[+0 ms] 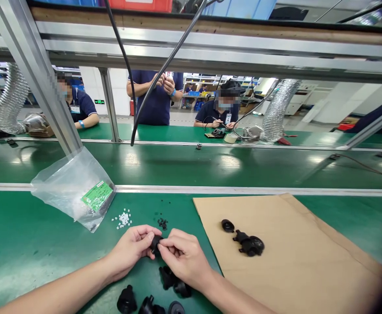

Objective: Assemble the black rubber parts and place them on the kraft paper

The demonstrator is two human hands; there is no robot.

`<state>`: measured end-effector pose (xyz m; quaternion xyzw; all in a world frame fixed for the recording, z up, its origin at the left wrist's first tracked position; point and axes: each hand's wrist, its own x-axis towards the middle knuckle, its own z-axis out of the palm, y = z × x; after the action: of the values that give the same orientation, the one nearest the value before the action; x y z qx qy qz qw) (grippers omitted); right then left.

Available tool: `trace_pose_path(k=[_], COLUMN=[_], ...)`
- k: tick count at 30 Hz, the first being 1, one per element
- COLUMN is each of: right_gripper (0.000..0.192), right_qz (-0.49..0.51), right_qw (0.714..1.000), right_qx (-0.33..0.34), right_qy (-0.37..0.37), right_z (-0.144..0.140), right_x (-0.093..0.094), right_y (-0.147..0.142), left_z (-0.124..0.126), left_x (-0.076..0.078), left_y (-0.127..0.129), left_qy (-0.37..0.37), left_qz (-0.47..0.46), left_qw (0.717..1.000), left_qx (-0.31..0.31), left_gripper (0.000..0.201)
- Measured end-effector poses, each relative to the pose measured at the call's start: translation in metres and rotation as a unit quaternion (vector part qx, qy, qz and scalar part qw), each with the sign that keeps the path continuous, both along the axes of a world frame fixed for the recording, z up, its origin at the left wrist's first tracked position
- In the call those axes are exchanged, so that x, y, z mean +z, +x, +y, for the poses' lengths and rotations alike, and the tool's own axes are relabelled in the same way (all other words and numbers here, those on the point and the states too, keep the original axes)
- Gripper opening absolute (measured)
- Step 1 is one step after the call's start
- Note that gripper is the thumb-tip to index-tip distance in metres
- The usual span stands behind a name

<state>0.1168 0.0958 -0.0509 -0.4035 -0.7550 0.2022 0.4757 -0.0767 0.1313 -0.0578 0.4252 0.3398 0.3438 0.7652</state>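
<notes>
Between my two hands is a small round black plastic part [156,245]. My left hand [135,244] grips it from the left with thumb and fingers. From the right, my right hand [186,255] pinches at its edge; whatever is between those fingertips is hidden. Just beyond my hands lie a pile of tiny black pieces [162,223] and a scatter of small white pieces [124,219]. Several similar black plastic parts [126,300] rest on the green table below my hands, partly covered by my right hand and cut off by the frame's bottom.
A cardboard sheet [295,253] on the right bears several black parts [250,244]. A clear plastic bag [76,192] with a green label leans at the left. Dark cables [165,65] hang from the metal frame overhead. Across the bench, co-workers [222,107] sit and stand.
</notes>
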Motion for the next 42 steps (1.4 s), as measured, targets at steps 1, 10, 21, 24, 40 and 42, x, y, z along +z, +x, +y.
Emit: trace_pose_path(k=[1, 10, 21, 24, 40, 42], right_gripper=[0.02, 0.028, 0.016, 0.024, 0.012, 0.013], right_qz=[-0.004, -0.057, -0.038, -0.027, -0.077, -0.081], right_qw=[1.0, 0.998, 0.996, 0.993, 0.991, 0.991], right_qx=[-0.002, -0.036, -0.061, -0.046, -0.058, -0.062], right_qy=[0.003, 0.018, -0.051, -0.103, -0.095, -0.091], right_z=[0.0, -0.003, 0.001, 0.002, 0.0, 0.0], right_x=[0.0, -0.001, -0.001, 0.001, 0.003, 0.004], right_y=[0.0, -0.002, 0.006, 0.005, -0.003, -0.003], left_z=[0.0, 0.0, -0.002, -0.005, -0.008, -0.008], left_x=[0.0, 0.002, -0.003, 0.0, 0.006, 0.006], left_y=[0.0, 0.0, -0.004, -0.004, -0.002, -0.001], left_qy=[0.0, -0.004, 0.133, 0.194, 0.349, 0.351], left_qz=[0.001, 0.006, -0.001, 0.04, 0.21, 0.211], left_qw=[1.0, 1.0, 0.991, 0.98, 0.91, 0.909], left_qx=[-0.001, 0.0, -0.027, -0.013, 0.078, 0.081], left_gripper=[0.044, 0.042, 0.049, 0.042, 0.027, 0.027])
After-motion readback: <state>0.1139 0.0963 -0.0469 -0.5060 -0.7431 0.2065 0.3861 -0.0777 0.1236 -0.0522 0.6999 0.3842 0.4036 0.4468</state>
